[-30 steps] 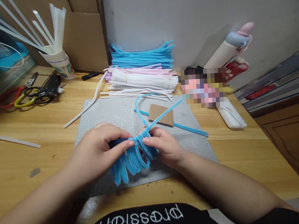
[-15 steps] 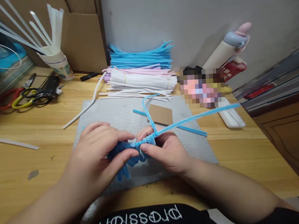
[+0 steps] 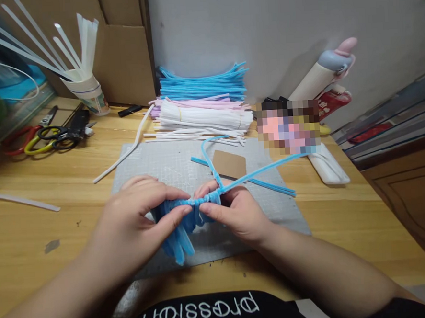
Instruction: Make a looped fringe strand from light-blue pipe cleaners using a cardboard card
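Observation:
Between my two hands is a piece made of blue pipe cleaners, with several fuzzy loops hanging down from a twisted top edge. My left hand pinches its left part between thumb and fingers. Close beside it, my right hand grips the right part, thumb in front and fingers behind. Two long blue ends rise from near my right fingers: one curves up and back, the other stretches out to the right. Below lies a grey cutting mat, bearing a brown cardboard piece and loose blue pipe cleaners.
Behind the mat are bundles of blue pipe cleaners and white pipe cleaners. Scissors and a paper cup of white strips stand left. A bottle and a white packet are at right.
My left thumb and fingers have shifted slightly on the blue piece, and more of its hanging loops show below. The camera view has moved a little. My right hand keeps its hold.

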Motion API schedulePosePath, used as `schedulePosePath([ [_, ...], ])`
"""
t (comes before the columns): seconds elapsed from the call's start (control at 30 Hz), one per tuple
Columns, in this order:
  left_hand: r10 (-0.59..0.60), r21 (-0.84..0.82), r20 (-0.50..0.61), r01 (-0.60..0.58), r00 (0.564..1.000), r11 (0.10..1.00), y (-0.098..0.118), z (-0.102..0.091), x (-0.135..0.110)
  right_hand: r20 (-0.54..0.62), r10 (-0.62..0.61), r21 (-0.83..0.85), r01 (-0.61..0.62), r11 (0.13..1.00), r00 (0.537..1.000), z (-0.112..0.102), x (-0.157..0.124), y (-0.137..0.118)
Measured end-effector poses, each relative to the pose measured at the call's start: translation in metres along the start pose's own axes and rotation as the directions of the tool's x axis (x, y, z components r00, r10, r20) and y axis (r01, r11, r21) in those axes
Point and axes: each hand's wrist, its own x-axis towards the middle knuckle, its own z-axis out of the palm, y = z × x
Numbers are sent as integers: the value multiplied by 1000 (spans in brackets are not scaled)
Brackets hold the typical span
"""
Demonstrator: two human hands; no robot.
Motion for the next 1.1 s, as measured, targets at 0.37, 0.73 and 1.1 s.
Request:
schedulePosePath([
  [0.37, -109, -151, 64, 117, 992, 982, 2, 6, 2, 60, 15, 17, -16, 1000, 998, -2, 1, -2],
  [0.73, -228, -222, 37, 230, 973, 947, 6, 9, 0, 9, -76, -45, 77, 996, 997, -3, 3, -1],
  [1.1, -213, -236, 81, 227, 974, 945, 1, 13, 1, -49, -21, -13, 21, 1000, 999, -1, 2, 3],
])
